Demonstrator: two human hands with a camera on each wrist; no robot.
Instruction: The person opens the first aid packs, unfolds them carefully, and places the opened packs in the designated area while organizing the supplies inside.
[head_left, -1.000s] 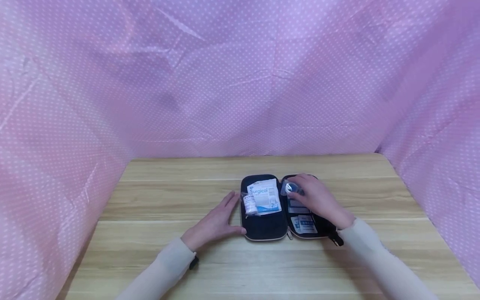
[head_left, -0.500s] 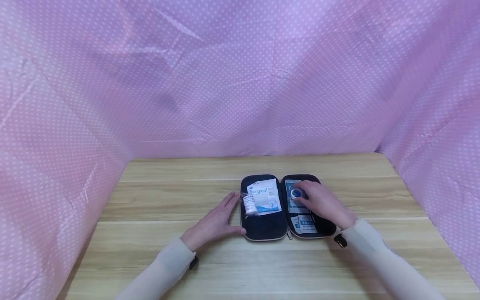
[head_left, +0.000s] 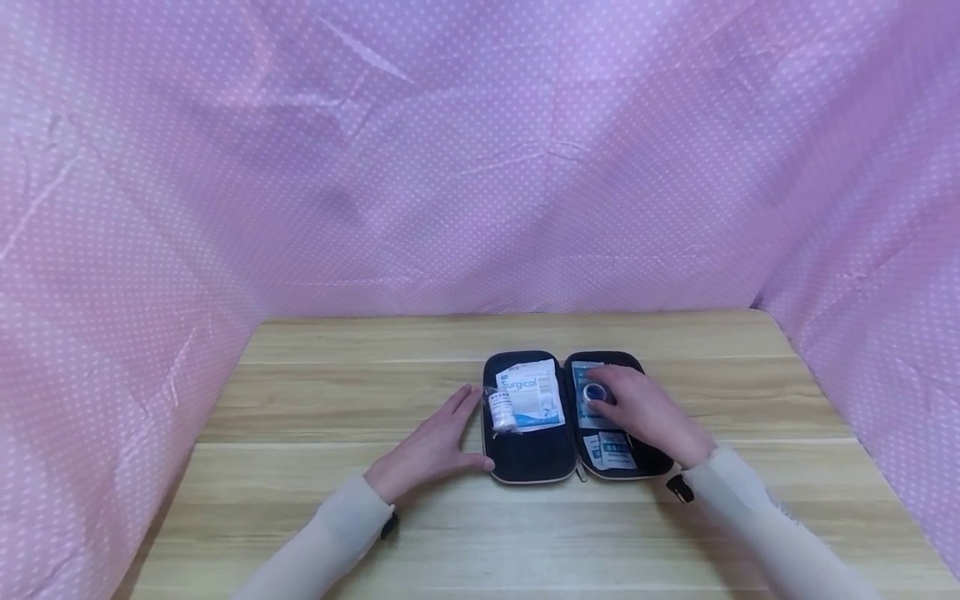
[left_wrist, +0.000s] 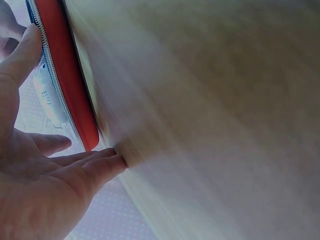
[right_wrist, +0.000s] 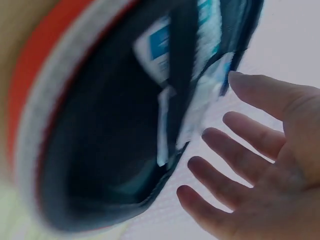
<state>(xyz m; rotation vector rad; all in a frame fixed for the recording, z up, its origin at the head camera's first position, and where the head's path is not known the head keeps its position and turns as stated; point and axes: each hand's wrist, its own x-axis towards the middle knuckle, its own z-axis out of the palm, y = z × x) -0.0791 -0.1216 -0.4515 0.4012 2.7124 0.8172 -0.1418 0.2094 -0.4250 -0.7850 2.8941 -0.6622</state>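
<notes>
An unfolded black zip case [head_left: 532, 458] lies on the table, its outer shell red in the wrist views. My left hand [head_left: 431, 442] rests along its left side, fingers and thumb spread, tips at the rim. Over the right half, my right hand [head_left: 648, 408] has its fingertips around a small round white-and-blue roll [head_left: 595, 392], perhaps tape. The right wrist view shows those fingers [right_wrist: 240, 152] fairly straight and spread, beside clear plastic. Under the roll lies a teal packet [head_left: 598, 421]. The left half carries a white "Surgical" packet [head_left: 538, 400] and a plastic-wrapped white bundle [head_left: 502, 411].
Small white-and-blue sachets [head_left: 617, 452] sit in the right half's front part. A zip pull [head_left: 581, 472] hangs at the case's front. The wooden table [head_left: 360, 400] is bordered by pink dotted cloth [head_left: 480, 167] at the back and sides.
My right hand has brought the roll in clear plastic from the top of the case's right half slightly down and right, onto the teal packet. The left hand has stayed in place.
</notes>
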